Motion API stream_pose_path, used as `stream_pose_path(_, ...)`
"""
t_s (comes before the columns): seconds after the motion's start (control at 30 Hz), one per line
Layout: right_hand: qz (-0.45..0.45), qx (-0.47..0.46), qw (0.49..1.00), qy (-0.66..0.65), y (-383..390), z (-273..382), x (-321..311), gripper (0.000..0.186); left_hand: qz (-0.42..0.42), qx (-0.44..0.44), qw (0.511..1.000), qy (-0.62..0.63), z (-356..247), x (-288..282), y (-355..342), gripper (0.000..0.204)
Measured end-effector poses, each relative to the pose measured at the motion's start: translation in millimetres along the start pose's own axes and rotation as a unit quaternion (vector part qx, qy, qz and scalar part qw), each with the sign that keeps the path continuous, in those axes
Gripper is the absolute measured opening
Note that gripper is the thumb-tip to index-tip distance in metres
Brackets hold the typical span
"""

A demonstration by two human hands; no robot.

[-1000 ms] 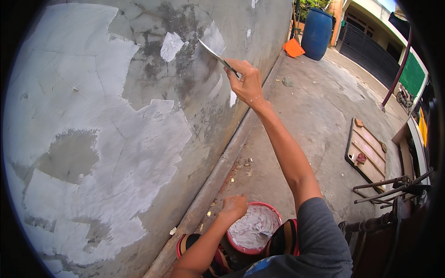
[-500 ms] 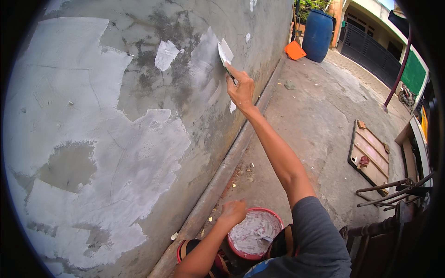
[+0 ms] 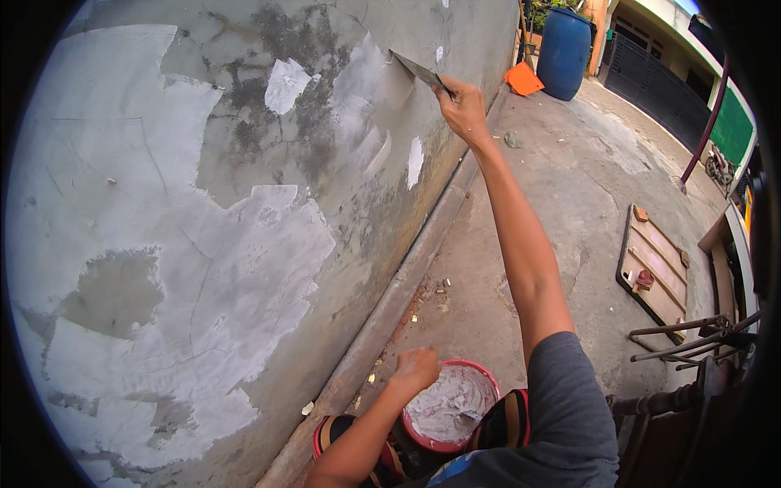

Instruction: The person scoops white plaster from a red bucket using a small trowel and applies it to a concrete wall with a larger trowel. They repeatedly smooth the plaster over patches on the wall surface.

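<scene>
My right hand (image 3: 465, 110) is stretched out to the wall, closed on the handle of a putty knife (image 3: 419, 71). The blade tilts up to the left, its edge at the wall beside a smear of fresh white putty (image 3: 358, 77). Lower down, my left hand (image 3: 416, 368) is curled closed beside the rim of a red tub (image 3: 494, 382); what its fingers hold, if anything, is hidden. Whitish putty (image 3: 451, 403) fills the tub, and a tool partly sunk in it shows near the right side. The tub stands between my legs.
White patches cover much of the cracked grey wall (image 3: 268, 358) on my left. A concrete ledge (image 3: 390, 301) runs along its foot. Far ahead stand a blue barrel (image 3: 563, 55) and an orange dustpan-like piece (image 3: 523, 79). At right lie a wooden panel (image 3: 657, 272) and metal legs (image 3: 683, 333).
My right hand has swept right and slightly up along the wall, and the putty knife has turned, its blade now pointing left. The left hand stays by the tub.
</scene>
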State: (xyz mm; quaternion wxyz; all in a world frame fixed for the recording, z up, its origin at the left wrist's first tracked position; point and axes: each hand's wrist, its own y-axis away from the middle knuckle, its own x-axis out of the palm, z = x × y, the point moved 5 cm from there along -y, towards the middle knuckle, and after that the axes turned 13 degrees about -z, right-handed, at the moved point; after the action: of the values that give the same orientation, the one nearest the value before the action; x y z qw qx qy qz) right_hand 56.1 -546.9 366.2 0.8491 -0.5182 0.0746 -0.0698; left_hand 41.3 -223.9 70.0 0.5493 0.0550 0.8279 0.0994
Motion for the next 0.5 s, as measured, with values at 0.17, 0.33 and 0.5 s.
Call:
stream_pose_path(0.17, 0.047, -0.052, 0.997, -0.028, 56, 31, 6, 0.031, 0.0, 0.001, 1.0, -0.014, 0, -2, 1, 0.034)
stream_pose_path(0.33, 0.09, -0.141, 0.983, -0.075, 78, 43, -5, 0.04, 0.011, -0.003, 0.999, -0.043, -1, 3, -3, 0.034)
stream_pose_path(0.5, -0.016, 0.069, 0.997, -0.036, 39, -22, 3, 0.043, -0.003, 0.001, 1.0, -0.014, -1, 4, -4, 0.036)
